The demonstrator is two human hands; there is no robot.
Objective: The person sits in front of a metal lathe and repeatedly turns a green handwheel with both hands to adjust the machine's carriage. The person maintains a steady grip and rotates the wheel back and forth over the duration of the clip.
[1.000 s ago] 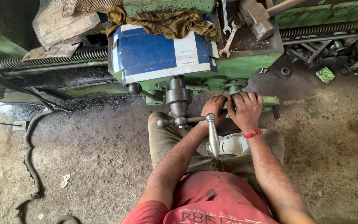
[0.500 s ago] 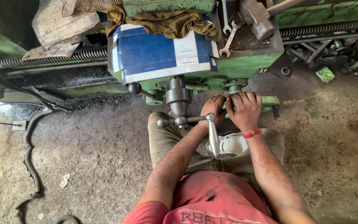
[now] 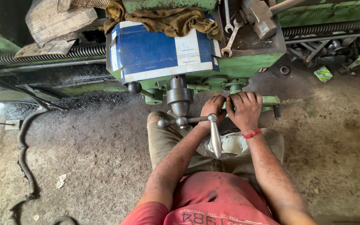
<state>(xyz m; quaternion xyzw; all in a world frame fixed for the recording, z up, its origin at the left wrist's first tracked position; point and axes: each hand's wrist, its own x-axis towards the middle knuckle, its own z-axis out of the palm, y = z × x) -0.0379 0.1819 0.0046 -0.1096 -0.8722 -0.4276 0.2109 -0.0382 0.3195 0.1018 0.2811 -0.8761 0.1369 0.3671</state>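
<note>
I look down at a green lathe carriage [image 3: 246,66]. My left hand [image 3: 213,110] and my right hand [image 3: 244,109] lie side by side against a green lever part [image 3: 269,101] low on the carriage front, fingers curled over it. Whether either hand truly grips it is hard to tell. A red thread circles my right wrist. Just left of my left hand a steel crank handle [image 3: 214,134] hangs from the round hub [image 3: 179,96] of the carriage. A blue and white cardboard box [image 3: 159,54] rests on top of the carriage.
A brown rag [image 3: 167,18] drapes over the box. Spanners [image 3: 232,37] and a hammer head [image 3: 258,16] lie on the carriage top. A lead screw [image 3: 330,27] runs right, wood blocks [image 3: 59,21] sit left. A hose [image 3: 23,154] curls on the dirty floor.
</note>
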